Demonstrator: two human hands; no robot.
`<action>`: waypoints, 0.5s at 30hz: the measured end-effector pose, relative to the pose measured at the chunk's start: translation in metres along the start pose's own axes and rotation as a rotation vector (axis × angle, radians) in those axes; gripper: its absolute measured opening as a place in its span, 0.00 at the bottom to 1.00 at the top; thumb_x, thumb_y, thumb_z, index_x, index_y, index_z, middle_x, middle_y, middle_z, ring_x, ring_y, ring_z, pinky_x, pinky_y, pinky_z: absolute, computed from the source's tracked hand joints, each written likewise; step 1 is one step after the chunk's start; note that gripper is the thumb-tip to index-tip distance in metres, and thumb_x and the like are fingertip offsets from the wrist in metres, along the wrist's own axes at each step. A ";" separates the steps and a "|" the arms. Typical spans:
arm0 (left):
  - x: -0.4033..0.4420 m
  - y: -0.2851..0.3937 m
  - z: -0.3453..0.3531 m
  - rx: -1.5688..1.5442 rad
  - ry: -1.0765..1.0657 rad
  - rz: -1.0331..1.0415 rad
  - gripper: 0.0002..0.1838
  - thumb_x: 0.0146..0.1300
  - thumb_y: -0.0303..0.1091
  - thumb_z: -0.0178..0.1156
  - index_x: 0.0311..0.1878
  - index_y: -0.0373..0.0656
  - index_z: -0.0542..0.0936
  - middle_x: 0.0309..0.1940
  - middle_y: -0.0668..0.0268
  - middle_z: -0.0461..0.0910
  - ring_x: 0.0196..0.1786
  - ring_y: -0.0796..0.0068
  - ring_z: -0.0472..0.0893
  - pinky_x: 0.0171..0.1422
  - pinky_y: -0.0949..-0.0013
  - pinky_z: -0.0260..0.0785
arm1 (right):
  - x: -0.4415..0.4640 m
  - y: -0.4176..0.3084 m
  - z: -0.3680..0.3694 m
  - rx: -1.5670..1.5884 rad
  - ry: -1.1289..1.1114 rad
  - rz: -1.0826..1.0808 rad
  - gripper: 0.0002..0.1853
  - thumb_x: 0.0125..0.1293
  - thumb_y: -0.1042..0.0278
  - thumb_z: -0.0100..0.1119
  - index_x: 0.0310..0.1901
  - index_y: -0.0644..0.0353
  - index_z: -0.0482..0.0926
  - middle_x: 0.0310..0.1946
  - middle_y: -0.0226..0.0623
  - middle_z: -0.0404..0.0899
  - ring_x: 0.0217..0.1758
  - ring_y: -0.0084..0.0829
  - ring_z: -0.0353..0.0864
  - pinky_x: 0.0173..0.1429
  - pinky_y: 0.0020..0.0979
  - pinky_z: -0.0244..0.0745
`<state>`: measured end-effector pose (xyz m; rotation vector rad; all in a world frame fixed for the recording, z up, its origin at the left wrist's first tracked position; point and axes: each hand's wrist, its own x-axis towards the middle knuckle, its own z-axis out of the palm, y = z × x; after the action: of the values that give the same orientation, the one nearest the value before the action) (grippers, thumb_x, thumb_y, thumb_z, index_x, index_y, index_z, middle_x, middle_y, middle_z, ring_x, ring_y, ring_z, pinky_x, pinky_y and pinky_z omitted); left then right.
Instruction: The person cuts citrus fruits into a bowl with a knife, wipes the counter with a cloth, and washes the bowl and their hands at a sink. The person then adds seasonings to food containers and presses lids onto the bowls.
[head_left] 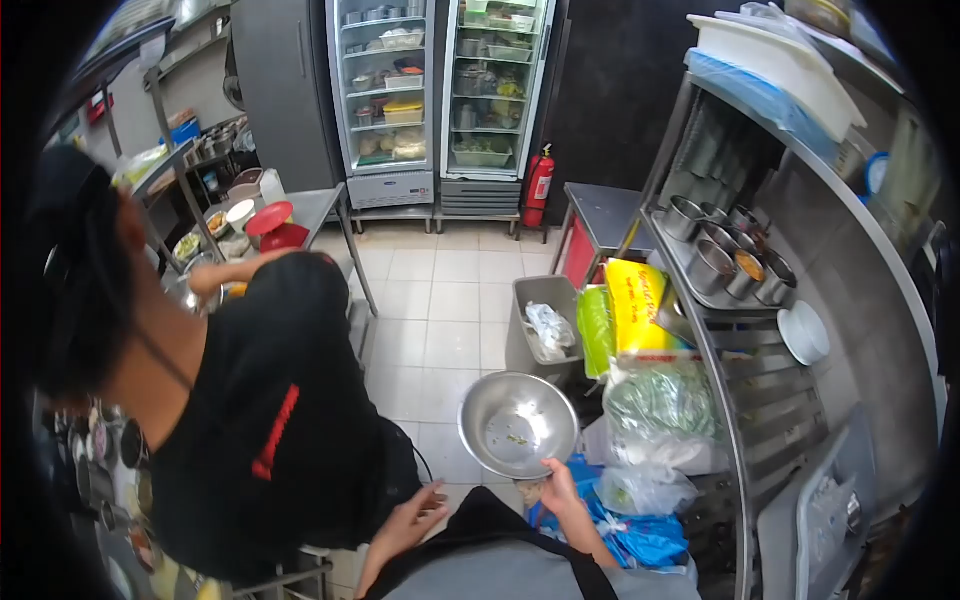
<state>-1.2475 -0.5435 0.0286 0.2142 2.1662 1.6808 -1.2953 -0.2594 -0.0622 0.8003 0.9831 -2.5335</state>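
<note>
A wide stainless steel mixing bowl (483, 425) is held out in front of me, tilted so its inside shows, with a few small yellowish-green scraps at the bottom. My right hand (562, 490) grips its near rim on the right. My left hand (412, 518) is in front of my body, apart from the bowl, with its fingers stretched out and nothing in them. Just beyond the bowl stands a grey bin (517, 342) with a white plastic bag (549, 330) in it.
A co-worker in a black shirt (300, 400) stands close on my left, reaching to a counter. Yellow sacks (637, 305) and clear bags of greens (665, 400) line the right, below a steel rack holding metal cups (710, 263). Glass-door fridges (388, 100) and a fire extinguisher (539, 185) stand ahead.
</note>
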 end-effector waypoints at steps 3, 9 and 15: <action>0.053 -0.024 -0.010 -0.072 -0.116 -0.062 0.29 0.61 0.37 0.56 0.65 0.48 0.59 0.49 0.56 0.75 0.49 0.70 0.77 0.51 0.70 0.70 | 0.052 -0.029 0.018 -0.022 0.032 -0.008 0.26 0.54 0.66 0.48 0.55 0.68 0.63 0.50 0.47 0.71 0.52 0.43 0.72 0.59 0.43 0.66; 0.152 -0.042 -0.034 -0.268 0.024 -0.219 0.30 0.64 0.38 0.53 0.66 0.45 0.56 0.54 0.54 0.71 0.52 0.68 0.75 0.56 0.70 0.66 | 0.191 -0.088 0.071 -0.204 0.083 0.186 0.24 0.53 0.68 0.46 0.52 0.68 0.65 0.49 0.47 0.71 0.52 0.40 0.73 0.57 0.42 0.69; 0.277 -0.045 -0.049 -0.034 0.326 -0.258 0.30 0.60 0.40 0.57 0.63 0.43 0.61 0.45 0.51 0.76 0.48 0.65 0.77 0.51 0.69 0.68 | 0.311 -0.160 0.183 -0.384 -0.080 0.295 0.19 0.54 0.71 0.49 0.47 0.70 0.68 0.42 0.43 0.74 0.46 0.36 0.75 0.55 0.36 0.68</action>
<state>-1.5138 -0.5025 -0.0626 -0.3590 2.2698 1.6930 -1.6878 -0.2966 -0.0537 0.6671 1.1783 -2.0278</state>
